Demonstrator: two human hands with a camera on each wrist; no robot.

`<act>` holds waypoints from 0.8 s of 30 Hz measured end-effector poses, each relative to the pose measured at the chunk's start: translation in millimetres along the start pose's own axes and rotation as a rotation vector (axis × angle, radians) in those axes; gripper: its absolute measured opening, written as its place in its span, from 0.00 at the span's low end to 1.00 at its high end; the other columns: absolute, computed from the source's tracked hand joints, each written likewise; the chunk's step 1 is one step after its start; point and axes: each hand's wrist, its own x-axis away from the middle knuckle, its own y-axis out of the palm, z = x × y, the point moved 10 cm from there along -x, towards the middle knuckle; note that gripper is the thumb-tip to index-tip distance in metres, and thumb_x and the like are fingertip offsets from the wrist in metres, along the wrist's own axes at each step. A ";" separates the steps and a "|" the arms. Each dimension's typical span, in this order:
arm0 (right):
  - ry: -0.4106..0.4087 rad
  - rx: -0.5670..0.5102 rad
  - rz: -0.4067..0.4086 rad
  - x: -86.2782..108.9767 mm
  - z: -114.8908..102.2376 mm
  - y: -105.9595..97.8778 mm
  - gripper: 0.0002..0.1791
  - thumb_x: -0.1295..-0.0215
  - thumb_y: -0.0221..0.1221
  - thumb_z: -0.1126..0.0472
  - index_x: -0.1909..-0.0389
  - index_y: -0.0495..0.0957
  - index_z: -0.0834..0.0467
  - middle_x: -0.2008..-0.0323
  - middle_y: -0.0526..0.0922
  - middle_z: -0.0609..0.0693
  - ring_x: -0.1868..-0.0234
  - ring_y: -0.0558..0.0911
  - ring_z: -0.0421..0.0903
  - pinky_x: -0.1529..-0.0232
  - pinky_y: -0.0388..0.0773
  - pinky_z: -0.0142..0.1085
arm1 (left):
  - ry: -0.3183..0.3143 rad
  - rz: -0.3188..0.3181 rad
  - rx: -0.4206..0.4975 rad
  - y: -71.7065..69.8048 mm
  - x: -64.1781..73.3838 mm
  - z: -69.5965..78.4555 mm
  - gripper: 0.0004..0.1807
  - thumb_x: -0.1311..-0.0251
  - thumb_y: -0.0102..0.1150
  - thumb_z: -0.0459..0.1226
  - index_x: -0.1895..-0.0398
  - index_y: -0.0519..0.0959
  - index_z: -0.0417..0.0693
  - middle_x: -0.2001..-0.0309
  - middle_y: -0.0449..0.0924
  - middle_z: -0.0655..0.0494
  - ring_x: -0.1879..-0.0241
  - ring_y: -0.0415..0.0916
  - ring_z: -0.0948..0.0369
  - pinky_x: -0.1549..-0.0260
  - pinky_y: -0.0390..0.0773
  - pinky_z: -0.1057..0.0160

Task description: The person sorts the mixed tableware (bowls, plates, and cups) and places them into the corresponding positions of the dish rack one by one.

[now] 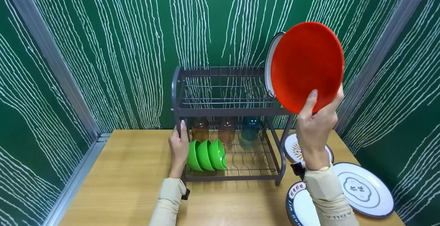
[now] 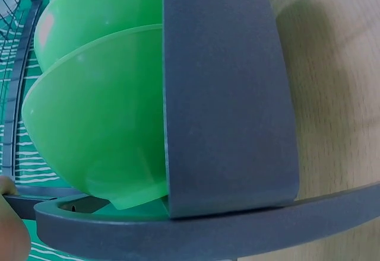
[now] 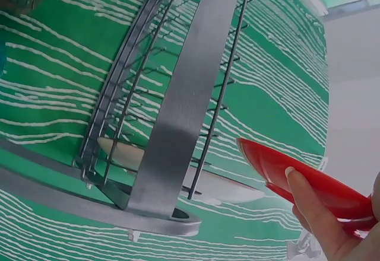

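A red plate (image 1: pixel 306 64) is raised in my right hand (image 1: pixel 318 126), thumb on its face and fingers behind. It hangs in front of the right end of the upper tier of a dark dish rack (image 1: pixel 227 111). Behind it a white plate with a dark rim (image 1: pixel 270 67) stands in that tier, partly hidden. My left hand (image 1: pixel 178 147) grips the rack's left side post. Beside it on the lower tier, several nested green bowls (image 1: pixel 216 155) lie on their sides; the left wrist view shows a green bowl (image 2: pixel 101 118) close behind the rack's side.
At the back of the lower tier stand an amber glass (image 1: pixel 200 128), a pinkish glass (image 1: pixel 227 129) and a blue glass (image 1: pixel 250 129). Right of the rack lie a small patterned plate (image 1: pixel 292 147), a large white plate (image 1: pixel 374 188) and a dark-rimmed plate (image 1: pixel 302 207) on the wooden table (image 1: pixel 130 184).
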 end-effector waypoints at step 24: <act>-0.194 0.116 -0.055 -4.7 -9.3 41.4 0.26 0.21 0.54 0.59 0.27 0.61 0.55 0.30 0.74 0.51 0.33 0.77 0.49 0.42 0.80 0.50 | -0.038 -0.007 -0.001 -0.7 0.9 -3.1 0.17 0.25 0.53 0.32 0.77 0.71 0.39 0.83 0.60 0.61 0.82 0.56 0.68 0.81 0.56 0.68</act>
